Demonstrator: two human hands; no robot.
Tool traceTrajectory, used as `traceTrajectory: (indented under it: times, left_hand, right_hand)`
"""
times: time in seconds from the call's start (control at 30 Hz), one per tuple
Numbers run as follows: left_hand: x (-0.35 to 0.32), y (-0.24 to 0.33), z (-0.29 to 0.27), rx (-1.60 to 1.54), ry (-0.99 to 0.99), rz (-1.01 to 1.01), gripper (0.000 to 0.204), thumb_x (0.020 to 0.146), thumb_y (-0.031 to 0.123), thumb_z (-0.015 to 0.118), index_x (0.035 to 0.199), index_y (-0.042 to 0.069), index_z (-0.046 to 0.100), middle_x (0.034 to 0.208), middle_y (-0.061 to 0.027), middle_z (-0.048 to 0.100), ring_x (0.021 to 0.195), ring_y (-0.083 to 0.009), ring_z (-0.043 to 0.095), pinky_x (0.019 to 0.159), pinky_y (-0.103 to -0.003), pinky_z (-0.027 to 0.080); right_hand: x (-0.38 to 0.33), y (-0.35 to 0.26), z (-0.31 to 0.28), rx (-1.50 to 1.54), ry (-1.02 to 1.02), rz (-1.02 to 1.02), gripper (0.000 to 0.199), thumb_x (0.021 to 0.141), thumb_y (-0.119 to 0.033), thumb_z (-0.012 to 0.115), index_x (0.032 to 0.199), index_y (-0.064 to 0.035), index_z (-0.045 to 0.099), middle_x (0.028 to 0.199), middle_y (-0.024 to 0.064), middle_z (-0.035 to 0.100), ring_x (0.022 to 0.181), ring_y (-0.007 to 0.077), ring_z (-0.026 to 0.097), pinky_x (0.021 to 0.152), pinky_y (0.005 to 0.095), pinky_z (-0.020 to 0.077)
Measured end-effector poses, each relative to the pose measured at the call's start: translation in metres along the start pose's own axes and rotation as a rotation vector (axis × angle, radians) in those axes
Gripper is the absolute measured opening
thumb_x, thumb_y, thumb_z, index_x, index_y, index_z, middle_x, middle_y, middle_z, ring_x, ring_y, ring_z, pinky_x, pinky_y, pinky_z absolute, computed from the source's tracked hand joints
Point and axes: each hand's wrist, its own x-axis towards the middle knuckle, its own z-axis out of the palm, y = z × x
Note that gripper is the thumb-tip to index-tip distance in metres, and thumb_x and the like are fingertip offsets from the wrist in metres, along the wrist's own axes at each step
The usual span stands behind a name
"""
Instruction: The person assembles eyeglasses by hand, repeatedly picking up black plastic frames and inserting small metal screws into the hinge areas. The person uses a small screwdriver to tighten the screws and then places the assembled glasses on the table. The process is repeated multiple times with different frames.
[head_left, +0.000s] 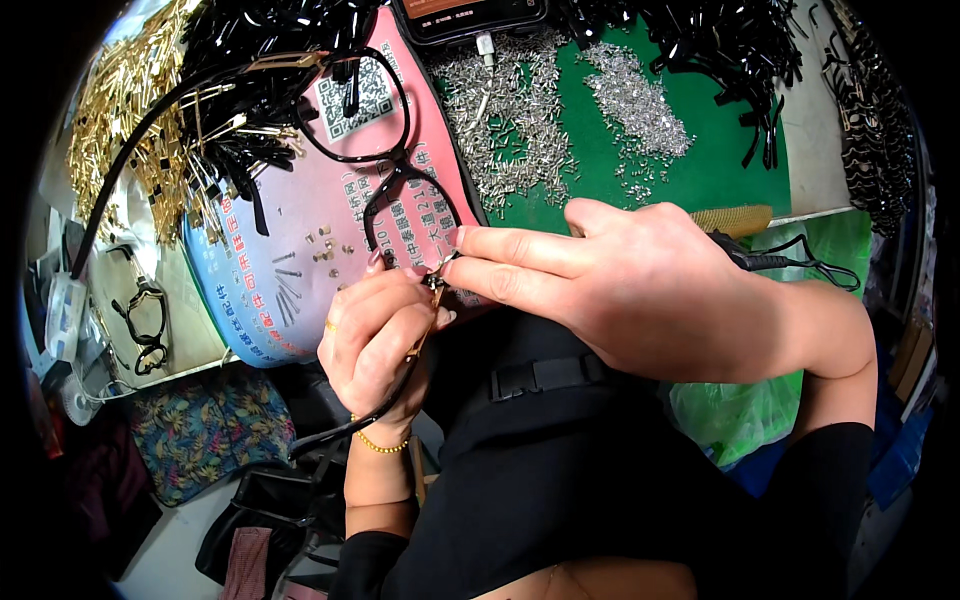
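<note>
A black eyeglass frame (408, 128) stands over the mat in front of me, one rim nearer and one farther. Its far temple, black with a gold section, sweeps out to the left. My left hand (375, 335) is closed, pinching the near hinge corner and the second temple (385, 402), whose black end runs down past the wrist. From the right, my right hand (610, 285) presses its index and middle fingertips against that same corner. Its thumb is hidden behind the hand. Whether a tiny part lies between the fingertips cannot be made out.
Gold temple parts (115, 130) and black temples (265, 25) are heaped far left. Small silver pieces (510, 140) cover part of the green mat (600, 185), below a phone (470, 15). Another frame (148, 320) lies at left. Frames (870, 130) are stacked far right, above a green bag (740, 410).
</note>
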Motion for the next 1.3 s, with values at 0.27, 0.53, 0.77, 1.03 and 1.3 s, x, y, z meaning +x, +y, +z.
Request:
traceTrajectory:
  times: [0.27, 0.53, 0.77, 1.03, 1.3]
  left_hand:
    - [0.001, 0.003, 0.000, 0.082, -0.025, 0.023, 0.035, 0.068, -0.001, 0.081, 0.098, 0.009, 0.065, 0.092, -0.0059, 0.068, 0.087, -0.0271, 0.071, 0.083, -0.041, 0.059]
    - [0.005, -0.003, -0.006, -0.036, -0.066, -0.029, 0.034, 0.068, 0.001, 0.083, 0.094, 0.010, 0.064, 0.091, -0.0052, 0.069, 0.086, -0.0256, 0.071, 0.085, -0.041, 0.058]
    - [0.011, 0.005, -0.003, 0.086, -0.058, -0.053, 0.033, 0.066, -0.005, 0.081, 0.092, 0.008, 0.066, 0.089, -0.0060, 0.069, 0.080, -0.0236, 0.069, 0.078, -0.036, 0.059]
    - [0.017, -0.004, -0.012, 0.014, -0.142, 0.037, 0.035, 0.064, 0.000, 0.084, 0.093, 0.005, 0.066, 0.088, -0.0073, 0.069, 0.081, -0.0263, 0.070, 0.072, -0.035, 0.059]
    - [0.010, -0.006, -0.011, -0.090, -0.095, -0.003, 0.031, 0.069, -0.005, 0.082, 0.094, 0.006, 0.069, 0.088, -0.0098, 0.068, 0.082, -0.0265, 0.071, 0.076, -0.036, 0.059]
  right_hand:
    - [0.004, 0.000, -0.004, 0.040, -0.085, 0.036, 0.063, 0.074, -0.003, 0.067, 0.134, -0.0222, 0.062, 0.139, -0.0084, 0.059, 0.064, 0.0147, 0.053, 0.045, 0.0217, 0.0469]
    - [0.007, 0.004, -0.010, 0.056, -0.181, 0.037, 0.062, 0.076, -0.002, 0.065, 0.134, -0.0220, 0.063, 0.138, -0.0098, 0.059, 0.064, 0.0140, 0.052, 0.044, 0.0220, 0.0447]
    - [0.005, 0.003, -0.005, 0.086, -0.115, 0.055, 0.059, 0.079, -0.003, 0.060, 0.135, -0.0222, 0.063, 0.137, -0.0094, 0.060, 0.064, 0.0150, 0.053, 0.044, 0.0234, 0.0452]
    - [0.010, 0.006, -0.013, 0.089, -0.212, 0.016, 0.059, 0.078, -0.003, 0.062, 0.134, -0.0205, 0.063, 0.136, -0.0076, 0.060, 0.065, 0.0159, 0.054, 0.046, 0.0241, 0.0470]
    - [0.011, 0.001, -0.006, -0.042, -0.126, -0.011, 0.053, 0.078, -0.009, 0.066, 0.129, -0.0211, 0.065, 0.130, -0.0078, 0.062, 0.063, 0.0138, 0.053, 0.046, 0.0231, 0.0468]
